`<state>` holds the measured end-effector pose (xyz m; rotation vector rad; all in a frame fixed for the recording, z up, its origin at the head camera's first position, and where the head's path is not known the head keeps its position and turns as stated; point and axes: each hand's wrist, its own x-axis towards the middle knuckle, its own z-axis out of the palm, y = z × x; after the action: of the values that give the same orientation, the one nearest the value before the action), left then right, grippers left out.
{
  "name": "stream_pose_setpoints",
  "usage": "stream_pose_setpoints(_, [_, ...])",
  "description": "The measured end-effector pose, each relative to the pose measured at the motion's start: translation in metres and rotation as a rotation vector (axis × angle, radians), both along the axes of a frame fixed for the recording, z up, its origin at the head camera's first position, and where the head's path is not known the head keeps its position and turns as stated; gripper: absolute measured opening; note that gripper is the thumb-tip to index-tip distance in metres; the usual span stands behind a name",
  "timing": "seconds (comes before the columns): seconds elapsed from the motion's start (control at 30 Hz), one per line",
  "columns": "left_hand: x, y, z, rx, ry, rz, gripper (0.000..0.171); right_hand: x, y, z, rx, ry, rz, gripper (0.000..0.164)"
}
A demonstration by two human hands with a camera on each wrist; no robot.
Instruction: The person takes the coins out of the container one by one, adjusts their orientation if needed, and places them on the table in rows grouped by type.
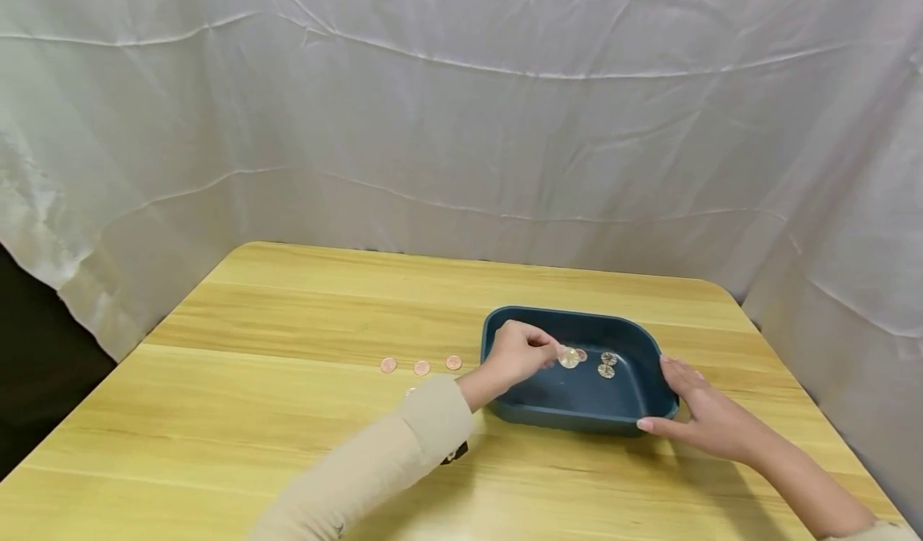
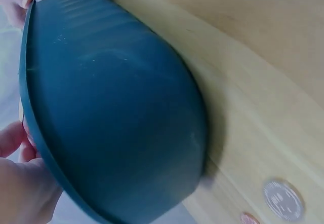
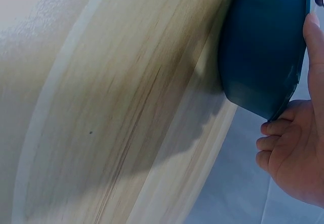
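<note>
Over a dark blue plastic bin (image 1: 570,422), my left hand (image 1: 521,353) pinches a pale, shiny coin (image 1: 569,357) between thumb and fingertips. Just behind it a copper-coloured coin (image 1: 582,355) is partly covered. Two more shiny coins, an upper one (image 1: 609,358) and a lower one (image 1: 606,371), lie on the bin floor. My right hand (image 1: 710,417) grips the bin's right end at the rim, thumb on the near side. The left wrist view shows the bin's outer wall (image 2: 121,97), which hides part of the left hand (image 2: 25,183).
Left of the bin, copper coins lie in a loose row on the wooden table (image 1: 238,413): a left one (image 1: 388,365), a middle one (image 1: 421,368) and a right one (image 1: 453,362). A silvery coin (image 2: 283,199) is partly behind my left sleeve in the head view. Pale curtains (image 1: 461,124) surround the table.
</note>
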<state>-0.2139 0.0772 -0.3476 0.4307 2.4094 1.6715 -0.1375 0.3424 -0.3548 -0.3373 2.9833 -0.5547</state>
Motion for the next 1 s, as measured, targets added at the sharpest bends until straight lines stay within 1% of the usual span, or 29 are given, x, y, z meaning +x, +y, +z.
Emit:
stream_pose_setpoints(0.13, [0.004, -0.012, 0.001, -0.003, 0.019, 0.005, 0.012, 0.001, 0.001, 0.0, -0.003, -0.002, 0.003, 0.101])
stream_pose_setpoints(0.27, [0.006, -0.026, 0.003, 0.001, 0.022, 0.012, 0.011, 0.001, 0.002, 0.0, -0.006, -0.004, 0.008, 0.1])
stream_pose_setpoints(0.47, [0.004, -0.051, 0.001, -0.007, -0.012, 0.024, 0.012, 0.001, 0.003, 0.0, 0.001, -0.003, 0.011, 0.101])
stream_pose_setpoints(0.73, [0.001, -0.086, -0.005, -0.037, -0.027, 0.094, 0.012, 0.002, 0.003, 0.001, 0.037, 0.021, 0.023, 0.101])
stream_pose_setpoints(0.83, [0.002, -0.099, -0.008, -0.065, -0.03, 0.126, 0.011, 0.001, 0.002, 0.001, 0.038, 0.018, 0.025, 0.101])
stream_pose_setpoints(0.93, [0.002, -0.113, -0.011, -0.103, -0.029, 0.142, 0.011, 0.0, 0.003, 0.002, 0.039, 0.016, 0.028, 0.101])
stream_pose_setpoints(1.0, [0.004, -0.122, -0.013, -0.113, -0.04, 0.146, 0.011, 0.0, 0.003, 0.002, 0.04, 0.016, 0.03, 0.101])
